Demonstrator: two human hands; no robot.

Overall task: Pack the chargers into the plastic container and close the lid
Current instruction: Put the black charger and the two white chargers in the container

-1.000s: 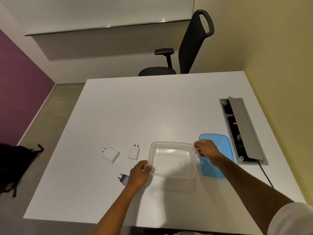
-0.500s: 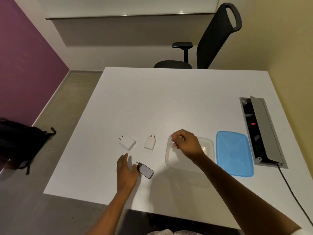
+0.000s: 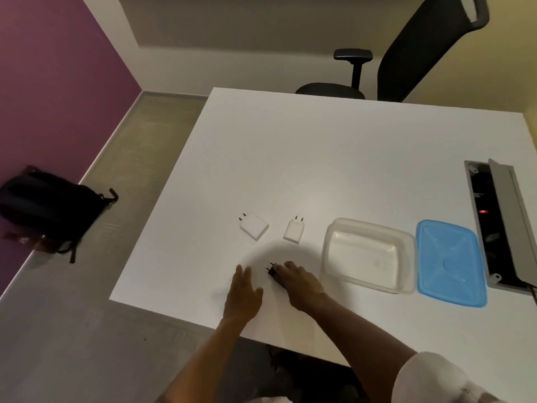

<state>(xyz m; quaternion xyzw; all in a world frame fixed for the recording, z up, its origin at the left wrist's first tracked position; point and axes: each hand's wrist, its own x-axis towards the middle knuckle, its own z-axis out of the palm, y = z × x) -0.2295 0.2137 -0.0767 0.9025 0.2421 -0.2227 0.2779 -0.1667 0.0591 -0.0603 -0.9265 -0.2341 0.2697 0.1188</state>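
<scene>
The right hand [image 3: 300,282] has left the empty container [image 3: 367,254] and now covers the black charger [image 3: 273,271], fingers curling round it to pick it up first, while the left hand [image 3: 243,295] lies open.

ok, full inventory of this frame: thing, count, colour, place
table: 1, white, centre
white chargers: 2, on the table left of the container; larger, smaller
dark charger: 1, near table edge, under the right hand's fingers
plastic container: 1, clear, empty, open
lid: 1, blue, flat beside the container, off it
cable box: 1, grey, flap raised, right table edge
office chair: 1, black, far side
bag: 1, black, floor left
left hand: open, flat beside dark charger
right hand: on dark charger; grip unclear
</scene>
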